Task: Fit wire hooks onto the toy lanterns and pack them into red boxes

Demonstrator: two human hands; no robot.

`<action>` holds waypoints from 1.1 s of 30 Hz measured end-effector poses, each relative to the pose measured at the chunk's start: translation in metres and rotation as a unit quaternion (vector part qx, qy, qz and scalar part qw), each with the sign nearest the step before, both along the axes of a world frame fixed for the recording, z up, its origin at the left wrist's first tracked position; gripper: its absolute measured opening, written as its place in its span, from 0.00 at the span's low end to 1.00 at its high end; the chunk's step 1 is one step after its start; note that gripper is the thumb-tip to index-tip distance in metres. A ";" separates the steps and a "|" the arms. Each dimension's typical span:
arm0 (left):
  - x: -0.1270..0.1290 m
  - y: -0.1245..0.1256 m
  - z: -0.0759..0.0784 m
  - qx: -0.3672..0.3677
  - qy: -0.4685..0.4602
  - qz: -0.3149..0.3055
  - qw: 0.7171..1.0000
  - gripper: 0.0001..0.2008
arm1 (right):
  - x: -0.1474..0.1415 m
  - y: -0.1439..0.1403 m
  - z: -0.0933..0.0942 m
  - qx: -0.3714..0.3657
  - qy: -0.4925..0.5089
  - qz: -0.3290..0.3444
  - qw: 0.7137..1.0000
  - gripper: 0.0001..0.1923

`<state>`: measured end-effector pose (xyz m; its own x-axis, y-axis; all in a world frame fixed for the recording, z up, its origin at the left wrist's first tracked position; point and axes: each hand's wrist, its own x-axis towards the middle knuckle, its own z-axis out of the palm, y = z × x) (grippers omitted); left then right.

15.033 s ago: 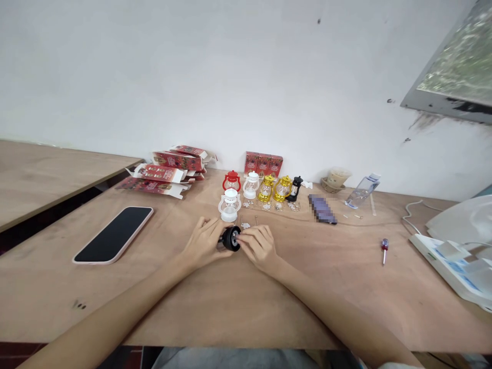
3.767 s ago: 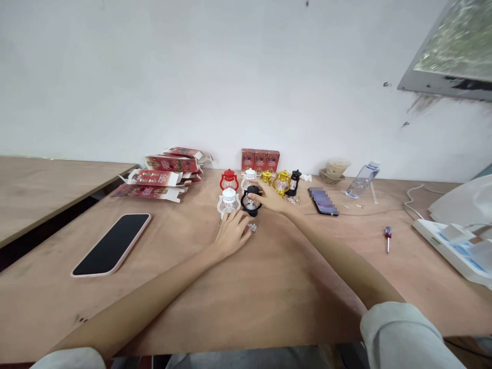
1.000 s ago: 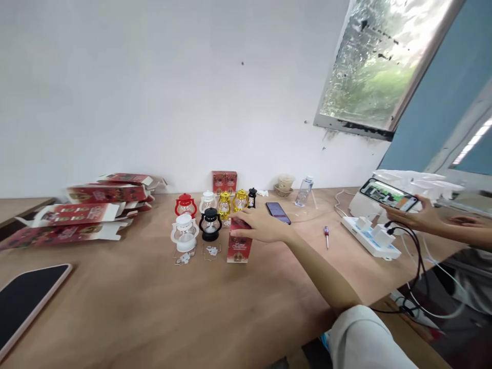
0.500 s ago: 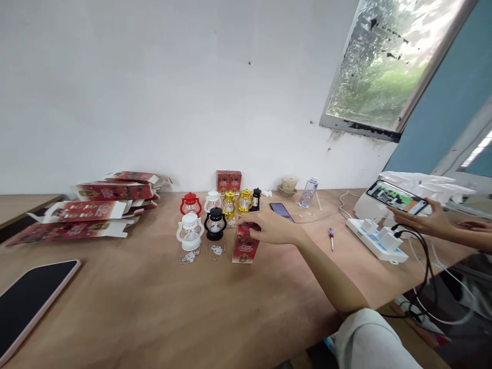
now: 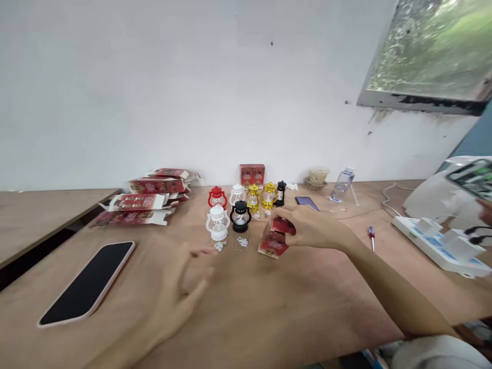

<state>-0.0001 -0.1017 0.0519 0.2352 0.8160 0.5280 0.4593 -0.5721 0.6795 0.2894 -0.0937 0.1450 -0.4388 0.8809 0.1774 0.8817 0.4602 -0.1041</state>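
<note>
Right hand (image 5: 309, 225) grips a red printed box (image 5: 273, 243), tilted, near the front black lantern (image 5: 241, 219).

Its fingers wrap the upper part; whether the base touches the wooden table (image 5: 246, 323) I cannot tell. A firm but light hold seems best, since the card could dent, with the box kept off the lantern. The left hand (image 5: 180, 294), blurred, is spread with nothing visible in it, and could usefully steady the lower end. Small white parts (image 5: 242, 242) lie on the table before that lantern. Behind rises a pale wall (image 5: 172, 92), with a window (image 5: 434, 56) at upper right; a power strip (image 5: 438, 251) sits to the right.
</note>
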 end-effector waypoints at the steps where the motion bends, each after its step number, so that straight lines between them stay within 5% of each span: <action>1: 0.001 -0.001 -0.005 -0.019 0.012 -0.018 1.000 0.12 | 0.002 -0.002 0.000 -0.001 0.026 -0.003 1.000 0.18; 4: 0.013 0.000 -0.021 -0.121 0.020 -0.077 0.989 0.19 | 0.007 -0.007 -0.001 -0.055 0.161 0.023 0.985 0.20; 9: 0.037 0.002 -0.028 -0.266 -0.110 -0.189 0.939 0.35 | -0.002 -0.012 -0.019 -0.171 0.373 0.039 0.911 0.22; 15: 0.033 0.021 -0.022 -0.327 -0.246 -0.072 0.910 0.34 | -0.022 0.000 -0.077 -0.172 0.541 0.008 0.823 0.20; 21: 0.018 0.045 -0.020 -0.321 -0.227 -0.041 0.918 0.32 | -0.035 0.012 -0.121 -0.212 0.643 0.011 0.736 0.18; 27: 0.014 0.044 -0.021 -0.308 -0.207 -0.024 0.928 0.29 | -0.036 0.015 -0.146 -0.221 0.656 0.001 0.722 0.18; 33: 0.007 0.046 -0.020 -0.324 -0.278 0.019 0.904 0.29 | -0.033 0.015 -0.154 -0.199 0.683 -0.037 0.702 0.10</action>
